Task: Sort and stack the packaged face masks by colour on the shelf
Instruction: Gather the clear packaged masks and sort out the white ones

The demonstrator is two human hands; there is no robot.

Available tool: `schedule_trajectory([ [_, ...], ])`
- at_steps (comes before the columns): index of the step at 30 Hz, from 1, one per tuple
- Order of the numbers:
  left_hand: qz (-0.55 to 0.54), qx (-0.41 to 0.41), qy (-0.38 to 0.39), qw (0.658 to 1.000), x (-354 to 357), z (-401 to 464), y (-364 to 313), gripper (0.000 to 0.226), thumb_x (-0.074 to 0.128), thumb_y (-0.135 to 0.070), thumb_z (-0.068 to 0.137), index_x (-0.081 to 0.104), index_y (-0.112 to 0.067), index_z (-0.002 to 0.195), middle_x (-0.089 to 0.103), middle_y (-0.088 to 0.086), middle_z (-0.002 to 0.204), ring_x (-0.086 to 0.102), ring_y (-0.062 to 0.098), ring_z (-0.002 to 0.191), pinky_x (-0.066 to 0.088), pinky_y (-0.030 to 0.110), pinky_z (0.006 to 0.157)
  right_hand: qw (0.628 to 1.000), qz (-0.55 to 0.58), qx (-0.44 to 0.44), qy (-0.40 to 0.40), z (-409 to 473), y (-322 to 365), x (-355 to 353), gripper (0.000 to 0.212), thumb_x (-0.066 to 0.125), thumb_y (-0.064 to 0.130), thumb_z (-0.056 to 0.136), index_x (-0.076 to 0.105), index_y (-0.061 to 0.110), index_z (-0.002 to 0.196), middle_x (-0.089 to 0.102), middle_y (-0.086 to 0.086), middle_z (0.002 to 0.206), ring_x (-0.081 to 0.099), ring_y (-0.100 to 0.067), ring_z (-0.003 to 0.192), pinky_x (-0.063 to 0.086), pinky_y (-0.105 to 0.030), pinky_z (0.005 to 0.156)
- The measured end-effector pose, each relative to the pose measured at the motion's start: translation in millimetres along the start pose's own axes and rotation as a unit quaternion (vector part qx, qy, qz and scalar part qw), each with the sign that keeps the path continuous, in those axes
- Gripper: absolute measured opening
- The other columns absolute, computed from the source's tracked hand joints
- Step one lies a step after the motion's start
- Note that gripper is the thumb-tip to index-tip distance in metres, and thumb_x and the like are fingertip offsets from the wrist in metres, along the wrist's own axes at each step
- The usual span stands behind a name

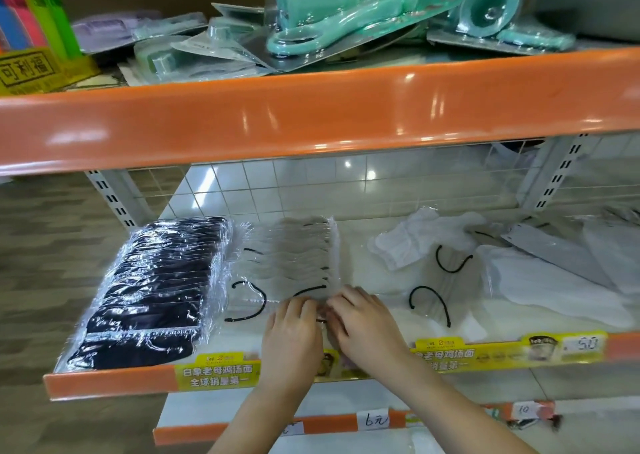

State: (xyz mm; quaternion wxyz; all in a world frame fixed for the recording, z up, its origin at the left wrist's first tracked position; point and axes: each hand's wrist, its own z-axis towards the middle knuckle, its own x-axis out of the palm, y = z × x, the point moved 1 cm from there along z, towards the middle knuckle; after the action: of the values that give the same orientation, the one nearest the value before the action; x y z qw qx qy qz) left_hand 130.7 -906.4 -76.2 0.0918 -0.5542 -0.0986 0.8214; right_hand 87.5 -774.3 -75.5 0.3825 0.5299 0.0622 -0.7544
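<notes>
A neat row of black packaged masks [156, 287] lies at the left of the middle shelf [114, 381]. Beside it lies a row of grey masks with black ear loops [294, 259] in clear wrappers. My left hand [294, 336] and my right hand [363, 322] meet at the near end of the grey row, fingers curled on the front grey packet. A single grey packet [440, 291] lies to the right. Loose white masks [426, 239] and grey-white packets [554, 277] are scattered at the right end.
The upper shelf with its orange edge [311, 114] overhangs and carries teal blister-packed items [346, 17] and a yellow box of coloured lighters [31, 45]. A wire grid [346, 183] backs the middle shelf. Lower shelf with price tags [374, 419] sits below.
</notes>
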Motion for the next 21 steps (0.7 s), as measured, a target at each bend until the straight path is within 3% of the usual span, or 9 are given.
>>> schedule_trajectory([
  [4, -0.016, 0.021, 0.012, 1.000, 7, 9, -35, 0.028, 0.042, -0.014, 0.071, 0.066, -0.016, 0.085, 0.067, 0.002, 0.088, 0.063, 0.025, 0.078, 0.052, 0.032, 0.061, 0.999, -0.036, 0.026, -0.017, -12, -36, -26, 0.029, 0.040, 0.030, 0.083, 0.067, 0.022, 0.087, 0.061, 0.006, 0.088, 0.061, -0.016, 0.078, 0.052, -0.032, 0.060],
  [6, -0.028, 0.047, 0.017, 0.998, 14, 15, -54, 0.024, 0.057, -0.008, 0.067, 0.067, -0.017, 0.086, 0.067, 0.000, 0.088, 0.064, 0.024, 0.078, 0.053, 0.033, 0.060, 0.998, -0.048, 0.050, -0.001, -20, -60, -37, 0.029, 0.039, 0.029, 0.083, 0.066, 0.021, 0.086, 0.060, 0.005, 0.088, 0.061, -0.018, 0.078, 0.053, -0.033, 0.058],
  [9, -0.037, 0.066, 0.050, 0.996, 25, 23, -84, 0.044, 0.080, -0.002, 0.046, 0.069, -0.020, 0.085, 0.067, -0.004, 0.086, 0.065, 0.020, 0.076, 0.052, 0.029, 0.058, 0.993, -0.073, 0.086, 0.032, -32, -100, -54, 0.030, 0.038, 0.032, 0.083, 0.064, 0.021, 0.089, 0.058, 0.003, 0.091, 0.061, -0.023, 0.083, 0.053, -0.037, 0.059],
  [14, -0.029, 0.098, 0.093, 0.990, 51, 39, -126, 0.045, 0.087, -0.010, 0.039, 0.067, -0.023, 0.077, 0.064, -0.008, 0.079, 0.063, 0.016, 0.072, 0.048, 0.023, 0.052, 0.977, -0.106, 0.131, 0.128, -46, -148, -76, 0.040, 0.055, 0.043, 0.085, 0.058, 0.025, 0.121, 0.052, 0.005, 0.125, 0.051, -0.023, 0.116, 0.046, -0.038, 0.088],
  [18, -0.011, 0.125, 0.136, 0.983, 69, 46, -150, 0.034, 0.086, -0.035, 0.049, 0.066, -0.026, 0.075, 0.061, -0.009, 0.074, 0.061, 0.015, 0.068, 0.047, 0.022, 0.050, 0.986, -0.085, 0.119, 0.080, -56, -169, -78, 0.046, 0.046, 0.048, 0.074, 0.065, 0.020, 0.105, 0.059, 0.003, 0.107, 0.063, -0.022, 0.095, 0.056, -0.033, 0.070],
  [21, 0.016, 0.116, 0.148, 0.982, 79, 48, -160, 0.042, 0.085, -0.047, 0.042, 0.067, -0.022, 0.070, 0.062, -0.005, 0.072, 0.062, 0.016, 0.065, 0.047, 0.022, 0.049, 0.990, -0.052, 0.100, 0.087, -61, -176, -77, 0.041, 0.060, 0.045, 0.072, 0.064, 0.021, 0.105, 0.058, 0.004, 0.111, 0.064, -0.019, 0.096, 0.056, -0.029, 0.069],
])
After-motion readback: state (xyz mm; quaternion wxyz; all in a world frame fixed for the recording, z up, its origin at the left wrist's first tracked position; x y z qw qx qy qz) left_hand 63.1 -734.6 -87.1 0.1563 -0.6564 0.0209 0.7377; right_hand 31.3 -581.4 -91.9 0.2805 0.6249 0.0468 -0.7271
